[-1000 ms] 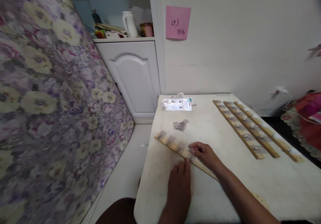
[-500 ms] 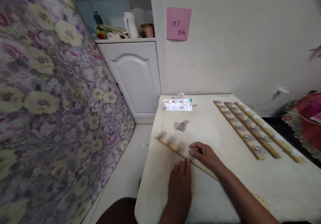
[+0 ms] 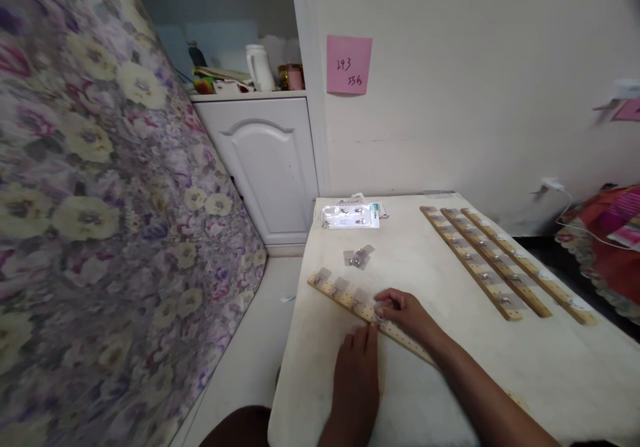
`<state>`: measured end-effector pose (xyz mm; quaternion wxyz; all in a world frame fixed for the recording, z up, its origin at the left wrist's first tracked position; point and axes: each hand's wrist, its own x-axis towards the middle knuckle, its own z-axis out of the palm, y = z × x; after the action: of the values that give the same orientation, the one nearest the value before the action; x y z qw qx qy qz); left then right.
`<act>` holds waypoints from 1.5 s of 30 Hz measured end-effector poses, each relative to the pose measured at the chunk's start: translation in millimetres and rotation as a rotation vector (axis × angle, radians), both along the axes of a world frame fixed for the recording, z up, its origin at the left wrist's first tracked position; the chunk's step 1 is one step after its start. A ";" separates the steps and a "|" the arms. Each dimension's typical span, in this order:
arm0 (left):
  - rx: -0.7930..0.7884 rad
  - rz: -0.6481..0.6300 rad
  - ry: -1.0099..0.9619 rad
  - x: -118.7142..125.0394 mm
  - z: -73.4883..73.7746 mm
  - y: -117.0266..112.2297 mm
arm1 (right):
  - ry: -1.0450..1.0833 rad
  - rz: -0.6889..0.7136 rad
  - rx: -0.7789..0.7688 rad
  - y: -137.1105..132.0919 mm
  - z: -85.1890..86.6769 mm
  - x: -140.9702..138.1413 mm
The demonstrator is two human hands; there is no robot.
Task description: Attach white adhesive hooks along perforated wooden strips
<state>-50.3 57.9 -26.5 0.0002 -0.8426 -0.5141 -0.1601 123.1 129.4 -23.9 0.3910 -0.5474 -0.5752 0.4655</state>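
A wooden strip with rows of holes [image 3: 350, 302] lies slantwise on the table in front of me. Along its left part sit several small metal hooks on clear square plates [image 3: 340, 285]. My right hand [image 3: 404, 312] is closed in a pinch at the strip's middle, on a small metal hook [image 3: 380, 318] mostly covered by the fingers. Close by, my left hand [image 3: 358, 375] lies with fingers stretched out, their tips touching the strip's near edge. Beyond the strip is a small pile of loose clear hooks [image 3: 358, 257].
Three more wooden strips with hooks, one of them the nearest strip [image 3: 467, 257], lie at the right of the white table [image 3: 320, 367]. Clear blister packaging [image 3: 350, 216] rests at the back edge. A floral curtain [image 3: 125, 233] hangs at left, beside a white cabinet [image 3: 265, 167].
The camera view has tilted up slightly. Both hands stay at the same spot on the strip, with only slight finger movement.
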 end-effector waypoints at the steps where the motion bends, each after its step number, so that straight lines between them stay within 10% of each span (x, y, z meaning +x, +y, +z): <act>1: -0.008 0.005 -0.007 -0.1 0.6 0.0 | -0.012 0.008 0.008 -0.8 2.7 0.4; 18: -0.166 0.072 -0.199 -4.6 10.0 -1.2 | -0.586 -0.118 0.102 -92.6 16.8 39.1; 36: -0.197 0.106 -0.354 -32.9 21.5 8.9 | -0.654 -0.260 0.104 -59.2 19.4 -18.5; 45: -0.415 0.061 -0.159 -47.3 51.4 48.3 | -0.356 -0.116 0.117 -30.8 11.2 6.3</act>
<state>-97.6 106.2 24.8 -0.2090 -0.7934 -0.5596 -0.1166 129.4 98.6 -12.7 0.3405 -0.6297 -0.6288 0.3034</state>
